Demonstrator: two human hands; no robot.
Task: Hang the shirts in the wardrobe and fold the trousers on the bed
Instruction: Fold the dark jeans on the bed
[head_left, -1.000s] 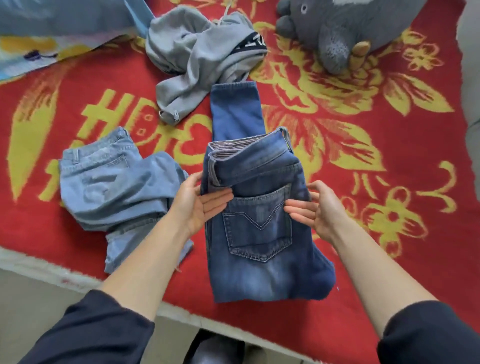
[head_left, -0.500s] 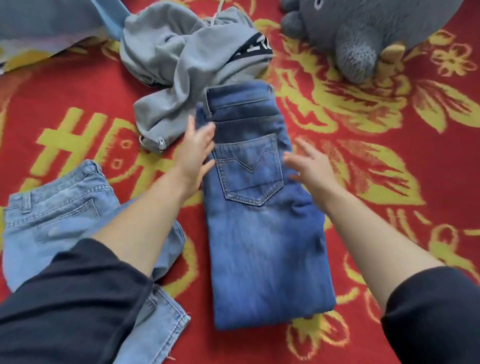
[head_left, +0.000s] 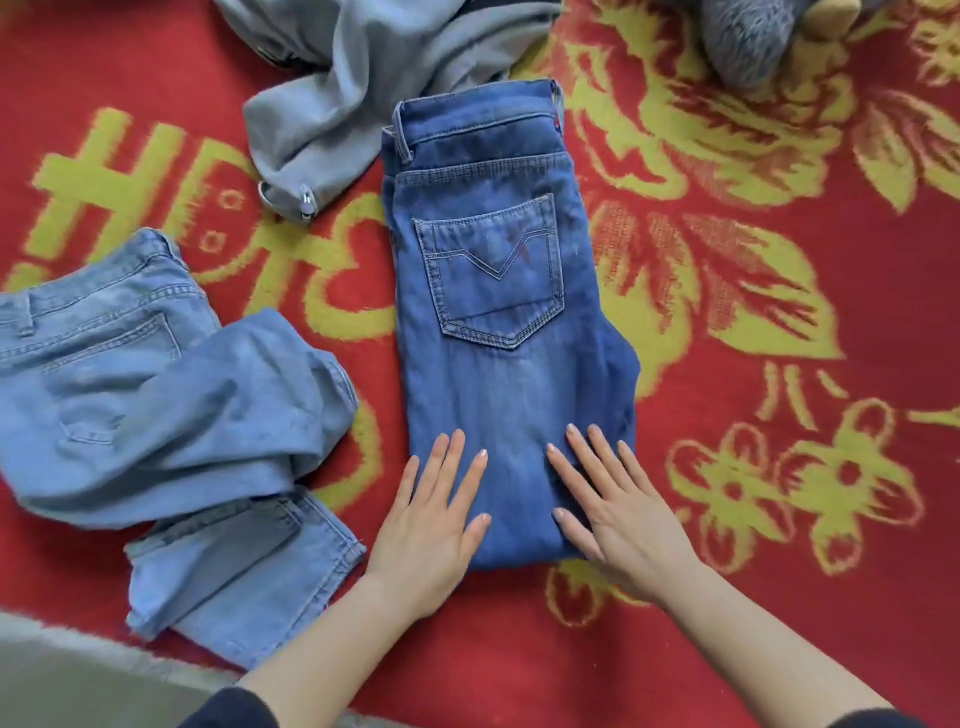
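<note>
Dark blue jeans (head_left: 498, 291) lie folded lengthwise on the red and yellow bedspread (head_left: 779, 613), back pocket up, waistband at the far end. My left hand (head_left: 431, 519) lies flat on their near left corner, fingers straight. My right hand (head_left: 618, 509) presses flat on the near right part, fingers spread. Light blue jeans (head_left: 156, 405) lie loosely bunched to the left, one leg end near the bed's edge. A grey hooded top (head_left: 353, 93) lies crumpled beyond the dark jeans, touching their waistband.
A grey plush toy (head_left: 758, 36) sits at the top right corner of the bedspread. The bed's near edge and the floor (head_left: 78, 686) show at the bottom left.
The dark jeans' upper part was laid flat away from me. Both hands slid from near the waistband back down to the near folded end and now rest flat there.
</note>
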